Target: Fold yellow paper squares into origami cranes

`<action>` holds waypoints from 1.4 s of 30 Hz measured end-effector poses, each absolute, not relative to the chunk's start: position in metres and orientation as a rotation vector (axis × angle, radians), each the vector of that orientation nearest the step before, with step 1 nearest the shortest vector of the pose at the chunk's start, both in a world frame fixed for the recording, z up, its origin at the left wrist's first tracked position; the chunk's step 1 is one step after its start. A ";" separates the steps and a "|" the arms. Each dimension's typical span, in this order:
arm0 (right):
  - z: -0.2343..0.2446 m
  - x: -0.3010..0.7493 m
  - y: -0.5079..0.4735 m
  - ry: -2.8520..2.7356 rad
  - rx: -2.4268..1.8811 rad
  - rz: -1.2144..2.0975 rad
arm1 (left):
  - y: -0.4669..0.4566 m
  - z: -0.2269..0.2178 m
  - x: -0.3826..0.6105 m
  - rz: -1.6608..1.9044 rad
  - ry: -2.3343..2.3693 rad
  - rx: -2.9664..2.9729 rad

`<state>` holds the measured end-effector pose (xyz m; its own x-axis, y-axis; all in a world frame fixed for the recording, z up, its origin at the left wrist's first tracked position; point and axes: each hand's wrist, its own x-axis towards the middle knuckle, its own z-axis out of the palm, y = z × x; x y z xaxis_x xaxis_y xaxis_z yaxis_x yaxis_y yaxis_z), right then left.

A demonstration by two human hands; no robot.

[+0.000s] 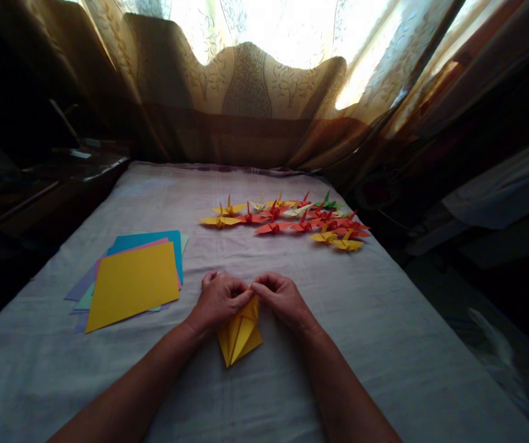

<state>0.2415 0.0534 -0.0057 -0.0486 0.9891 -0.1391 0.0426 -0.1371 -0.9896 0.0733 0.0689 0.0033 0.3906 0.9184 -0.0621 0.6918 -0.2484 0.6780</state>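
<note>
A partly folded yellow paper [240, 335] lies on the grey cloth-covered table [384, 332], its far tip raised between my hands. My left hand [218, 299] pinches the tip from the left with curled fingers. My right hand [282, 298] pinches the same tip from the right. Both forearms reach in from the bottom edge.
A stack of coloured paper sheets [130, 278], yellow on top, lies to the left. Several folded paper cranes [292, 221] in red, yellow, white and green sit in a cluster at the far right. Curtains [255, 92] hang behind the table; dark furniture stands on both sides.
</note>
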 end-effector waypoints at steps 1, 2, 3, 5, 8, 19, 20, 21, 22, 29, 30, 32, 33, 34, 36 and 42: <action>-0.006 0.241 0.054 -1.213 -1.335 1.312 | 0.069 0.003 0.073 0.463 1.374 2.030; -0.006 0.240 0.054 -1.219 -1.354 1.295 | 0.069 0.002 0.073 0.464 1.373 2.035; -0.006 0.240 0.055 -1.223 -1.369 1.285 | 0.069 0.002 0.073 0.468 1.372 2.039; -0.006 0.239 0.056 -1.224 -1.382 1.285 | 0.068 0.003 0.073 0.471 1.366 2.044; -0.006 0.240 0.057 -1.235 -1.373 1.294 | 0.068 0.005 0.073 0.462 1.369 2.033; -0.006 0.251 0.055 -1.286 -1.286 1.380 | 0.069 0.004 0.070 0.475 1.358 1.987; -0.006 0.251 0.055 -1.279 -1.299 1.369 | 0.070 0.003 0.070 0.478 1.357 1.984; -0.006 0.250 0.056 -1.271 -1.311 1.362 | 0.070 0.003 0.070 0.479 1.356 1.980; -0.006 0.250 0.056 -1.261 -1.323 1.359 | 0.070 0.002 0.070 0.479 1.355 1.975; -0.003 0.246 0.056 -1.204 -1.369 1.378 | 0.071 0.005 0.071 0.434 1.335 1.995; -0.003 0.246 0.055 -1.204 -1.375 1.377 | 0.071 0.005 0.071 0.435 1.335 1.999; -0.002 0.244 0.055 -1.216 -1.383 1.373 | 0.071 0.004 0.072 0.439 1.335 2.001; -0.002 0.244 0.055 -1.222 -1.385 1.370 | 0.072 0.004 0.072 0.441 1.334 2.000; -0.002 0.243 0.054 -1.227 -1.386 1.366 | 0.072 0.003 0.072 0.440 1.331 1.997; 0.000 0.243 0.054 -1.238 -1.388 1.357 | 0.071 0.003 0.072 0.441 1.329 1.991; 0.004 0.246 0.054 -1.344 -1.376 1.363 | 0.070 0.005 0.073 0.443 1.366 1.977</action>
